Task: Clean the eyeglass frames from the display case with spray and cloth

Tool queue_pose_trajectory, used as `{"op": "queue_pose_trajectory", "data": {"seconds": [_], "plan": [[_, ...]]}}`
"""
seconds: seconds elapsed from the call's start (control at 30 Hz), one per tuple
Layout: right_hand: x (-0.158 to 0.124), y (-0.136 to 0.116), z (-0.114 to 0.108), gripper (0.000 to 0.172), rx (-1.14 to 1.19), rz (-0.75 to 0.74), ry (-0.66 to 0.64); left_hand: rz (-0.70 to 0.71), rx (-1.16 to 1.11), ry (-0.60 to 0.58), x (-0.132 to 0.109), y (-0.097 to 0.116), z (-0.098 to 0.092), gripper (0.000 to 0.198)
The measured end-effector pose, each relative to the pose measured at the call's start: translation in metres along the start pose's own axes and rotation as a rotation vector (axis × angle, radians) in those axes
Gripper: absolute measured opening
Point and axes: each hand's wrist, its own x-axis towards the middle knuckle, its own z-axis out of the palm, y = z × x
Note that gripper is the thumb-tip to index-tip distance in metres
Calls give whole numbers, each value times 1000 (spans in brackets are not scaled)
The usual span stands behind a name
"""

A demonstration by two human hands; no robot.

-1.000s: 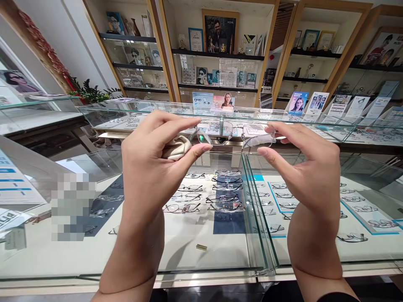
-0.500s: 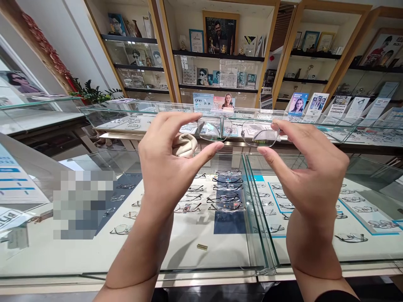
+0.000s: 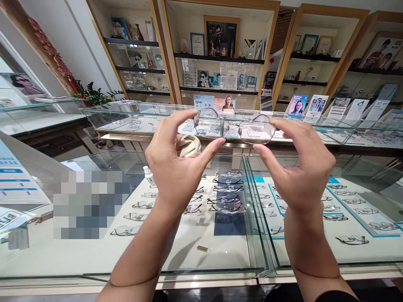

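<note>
A pair of thin-rimmed eyeglasses (image 3: pixel 239 131) is held up in the air between my two hands, its clear lenses facing me. My left hand (image 3: pixel 178 157) pinches the left rim between forefinger and thumb, and its other fingers are curled round a bunched cream cloth (image 3: pixel 189 146). On the opposite side, my right hand (image 3: pixel 300 161) grips the right rim near its outer edge with forefinger and thumb. Behind my left wrist, a small white bottle (image 3: pixel 149 176) stands on the counter, partly hidden.
Under the glass counter (image 3: pixel 226 262) lie several rows of eyeglasses (image 3: pixel 225 199) and a small gold piece (image 3: pixel 202 248). A second glass showcase (image 3: pixel 141 113) runs behind, with leaflets (image 3: pixel 297 105) standing on it. Wooden shelves (image 3: pixel 220 58) line the wall. A blurred patch covers the left side.
The eyeglasses have tilted and shifted slightly left. My right hand has moved a little left, my left hand a little right, and the white bottle has come into view.
</note>
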Motion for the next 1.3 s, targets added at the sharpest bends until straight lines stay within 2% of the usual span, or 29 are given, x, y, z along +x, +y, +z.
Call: {"op": "queue_pose_trajectory", "data": {"seconds": [0.17, 0.3, 0.37, 0.57, 0.73, 0.9, 1.03, 1.3], "plan": [[2, 0, 2, 46, 66, 15, 37, 29, 37, 13, -2, -2, 1, 49], [0, -2, 0, 61, 114, 97, -22, 37, 21, 20, -2, -5, 1, 51], [-1, -4, 0, 62, 134, 134, -40, 45, 22, 32, -2, -6, 0, 51], [-3, -4, 6, 42, 278, 229, 104, 51, 13, 55, -3, -7, -1, 55], [-6, 2, 11, 31, 379, 310, 166, 51, 4, 22, -3, -7, -2, 55], [-4, -2, 10, 27, 354, 335, 190, 105, 63, 71, -5, -7, -1, 54], [-4, -2, 9, 28, 302, 294, 188, 144, 55, 67, -7, -8, -1, 53], [-4, 2, 9, 24, 367, 312, 159, 76, 4, 60, -2, -7, 1, 53]]}}
